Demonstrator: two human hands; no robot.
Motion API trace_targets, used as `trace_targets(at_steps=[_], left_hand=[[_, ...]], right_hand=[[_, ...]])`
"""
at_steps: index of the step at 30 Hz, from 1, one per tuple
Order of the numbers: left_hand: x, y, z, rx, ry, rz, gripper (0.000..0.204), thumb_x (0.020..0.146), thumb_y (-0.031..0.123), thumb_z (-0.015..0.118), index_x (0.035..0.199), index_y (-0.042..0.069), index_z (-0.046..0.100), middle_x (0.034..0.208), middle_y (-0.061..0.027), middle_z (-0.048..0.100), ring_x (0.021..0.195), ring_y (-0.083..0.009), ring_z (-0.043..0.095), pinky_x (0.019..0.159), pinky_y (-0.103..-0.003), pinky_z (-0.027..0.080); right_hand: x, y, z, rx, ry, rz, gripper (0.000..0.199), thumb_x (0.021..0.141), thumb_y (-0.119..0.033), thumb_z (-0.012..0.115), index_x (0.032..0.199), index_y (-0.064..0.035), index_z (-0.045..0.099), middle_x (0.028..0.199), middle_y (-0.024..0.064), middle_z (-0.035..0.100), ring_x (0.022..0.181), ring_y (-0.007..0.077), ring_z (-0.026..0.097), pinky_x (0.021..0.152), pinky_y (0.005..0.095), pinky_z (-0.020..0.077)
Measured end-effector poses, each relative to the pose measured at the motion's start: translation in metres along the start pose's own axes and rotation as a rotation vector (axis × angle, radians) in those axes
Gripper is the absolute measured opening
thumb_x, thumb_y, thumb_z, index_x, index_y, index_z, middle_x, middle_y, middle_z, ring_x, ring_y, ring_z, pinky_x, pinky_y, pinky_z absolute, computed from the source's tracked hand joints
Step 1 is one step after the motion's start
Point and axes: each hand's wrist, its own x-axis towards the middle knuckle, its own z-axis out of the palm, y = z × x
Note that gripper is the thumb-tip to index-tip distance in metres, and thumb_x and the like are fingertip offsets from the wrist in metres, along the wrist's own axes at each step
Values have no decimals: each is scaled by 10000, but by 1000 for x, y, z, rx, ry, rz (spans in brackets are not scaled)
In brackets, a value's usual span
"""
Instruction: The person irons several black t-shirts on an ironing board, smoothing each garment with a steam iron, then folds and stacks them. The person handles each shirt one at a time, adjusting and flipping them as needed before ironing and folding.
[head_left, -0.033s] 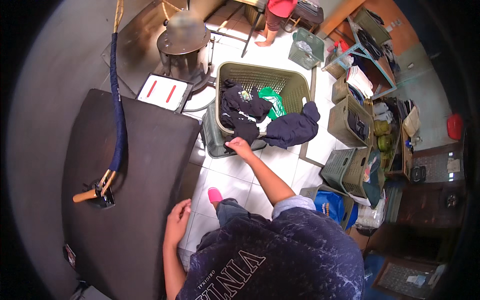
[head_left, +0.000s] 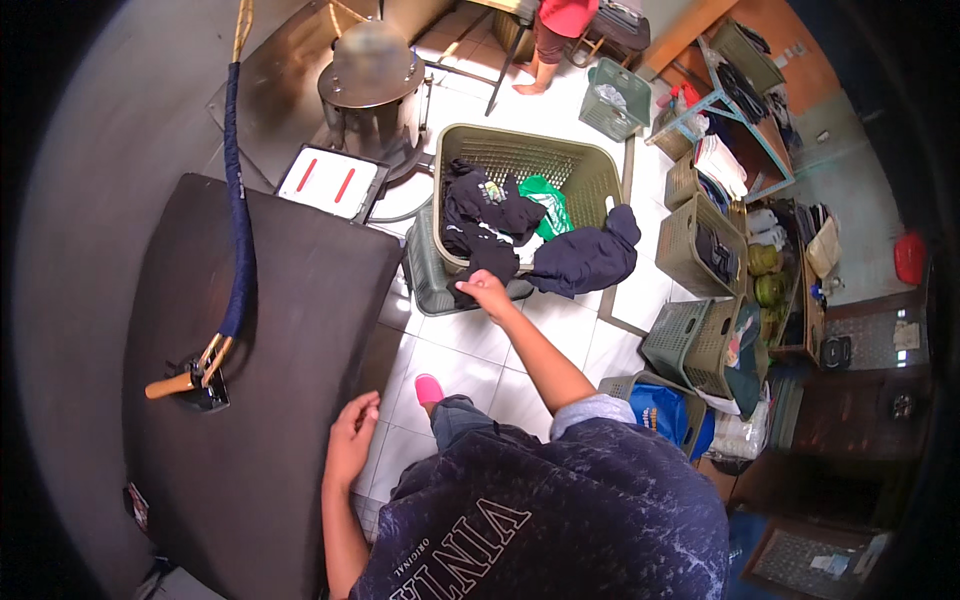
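Dark garment [head_left: 480, 262], the piece draped over the near rim of the olive laundry basket [head_left: 590, 170], lies just above the middle of the frame, with the right hand [head_left: 486, 292] clenched on its lower edge.

At the left of the frame a dark padded counter [head_left: 280, 330] fills the lower left. On it, near its left edge, sits an iron [head_left: 190, 382] with an orange handle, and a blue-wrapped hose [head_left: 238, 200] runs from it up to the top of the frame. Beyond the counter's far corner stands a white tray with two red stripes [head_left: 328, 182], and above that a round metal boiler [head_left: 372, 75] in the upper centre.

The left hand [head_left: 350, 440] rests on the counter's right edge in the lower centre, fingers curled loosely, grasping nothing. Just right of it a pink slipper [head_left: 428, 388] shows on the white tiled floor [head_left: 450, 360].

The basket holds more dark clothes and a green piece [head_left: 545, 205]; a navy garment [head_left: 585, 258] hangs over its right rim. At the top of the frame stands another person in a red top [head_left: 565, 20], beside a small green basket [head_left: 615, 100]. Toward the right edge, more olive baskets [head_left: 700, 235] and a blue bag [head_left: 665, 415] crowd the floor.
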Motion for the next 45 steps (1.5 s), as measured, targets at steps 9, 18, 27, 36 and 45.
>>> trace_targets(at_steps=[9, 18, 27, 36, 45], left_hand=[[38, 144, 15, 170, 72, 612, 718, 808, 149, 729, 1435, 72, 387, 1411, -172, 461, 1299, -308, 470, 1061, -384, 384], [29, 143, -31, 130, 585, 526, 331, 771, 6, 577, 1099, 21, 617, 1006, -189, 629, 991, -360, 624, 859, -388, 475], [-72, 47, -113, -312, 456, 294, 319, 842, 32, 521, 1148, 2, 607, 1039, -71, 664, 983, -151, 600, 907, -303, 450], [-254, 129, -206, 262, 779, 404, 165, 768, 110, 675, 886, 10, 617, 743, -7, 599, 720, -74, 546, 673, -243, 450], [-303, -90, -274, -4, 1372, 169, 263, 886, 121, 567, 1119, 9, 614, 1115, -141, 637, 1050, -330, 608, 886, -390, 467]], right_hand=[[-186, -304, 28, -433, -823, -751, 156, 835, -108, 609, 947, -53, 516, 895, 34, 553, 851, 132, 533, 777, 284, 440], [-273, -474, 75, -484, -714, -1409, 122, 860, 16, 591, 971, -13, 549, 959, 32, 563, 948, 123, 542, 870, 272, 431], [-341, -523, 116, -901, -280, -1653, 355, 805, -58, 703, 1134, -51, 570, 1030, 78, 586, 983, 203, 565, 856, 311, 441], [-346, -378, 326, -1326, -1230, -1147, 304, 846, -174, 599, 1109, -24, 629, 1031, 232, 664, 996, 398, 624, 846, 444, 489], [-526, -442, 388, -171, -1211, -982, 349, 897, -45, 469, 1215, 17, 597, 1037, 55, 663, 950, 124, 607, 873, 243, 475]])
